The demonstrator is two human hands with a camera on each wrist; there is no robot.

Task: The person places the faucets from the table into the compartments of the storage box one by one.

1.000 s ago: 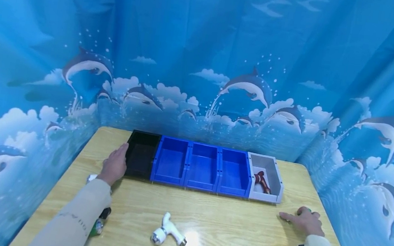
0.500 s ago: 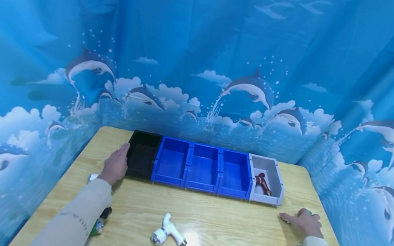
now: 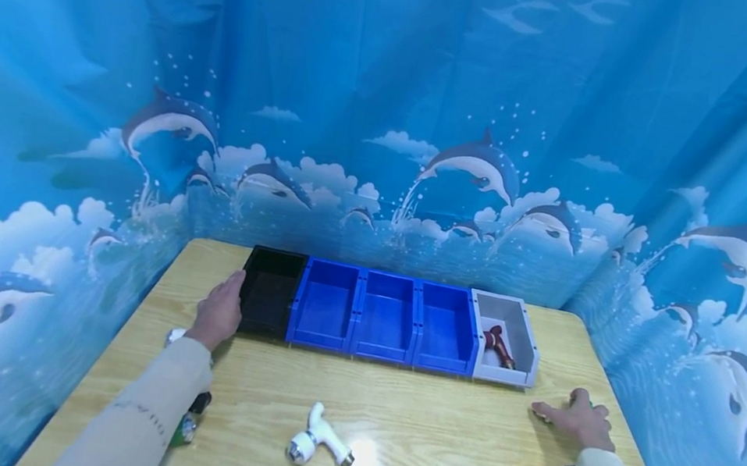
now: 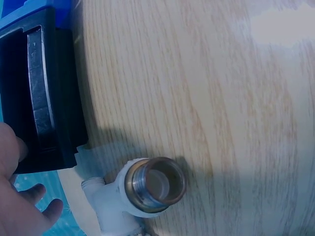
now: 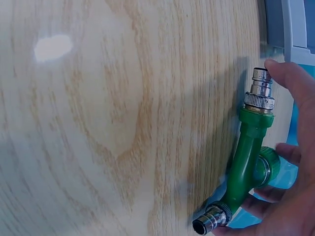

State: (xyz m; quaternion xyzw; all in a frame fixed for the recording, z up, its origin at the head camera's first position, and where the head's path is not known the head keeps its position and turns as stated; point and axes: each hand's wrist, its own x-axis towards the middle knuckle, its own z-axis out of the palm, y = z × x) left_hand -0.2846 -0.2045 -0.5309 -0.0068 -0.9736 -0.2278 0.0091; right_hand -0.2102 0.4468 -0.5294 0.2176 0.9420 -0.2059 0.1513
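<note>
Green tap (image 5: 243,160), metal at both ends, lies under the right hand (image 3: 581,422) on the wooden table (image 3: 446,432), off the right end of the bin row (image 3: 382,350) and nearer the person. That hand's fingers arch wide about it, thumb at one metal end; whether they hold it firmly I cannot tell. At the row's left end, the left hand (image 3: 219,313) lies along the outer side of the black bin (image 4: 64,98), thumb at its corner, other fingers loose and apart. A white tap (image 4: 115,204) sits just off the row's left near corner, close to those fingers but clear of them. A second white tap (image 3: 321,440) lies well in front of the row's middle. Something green (image 3: 183,432), mostly hidden, shows by the left sleeve (image 3: 145,408), in front of the row's left end. At the row's right end, a red-brown tap (image 3: 498,347) lies inside the grey bin (image 3: 504,374). Behind the row hangs a blue dolphin curtain (image 3: 397,55).
</note>
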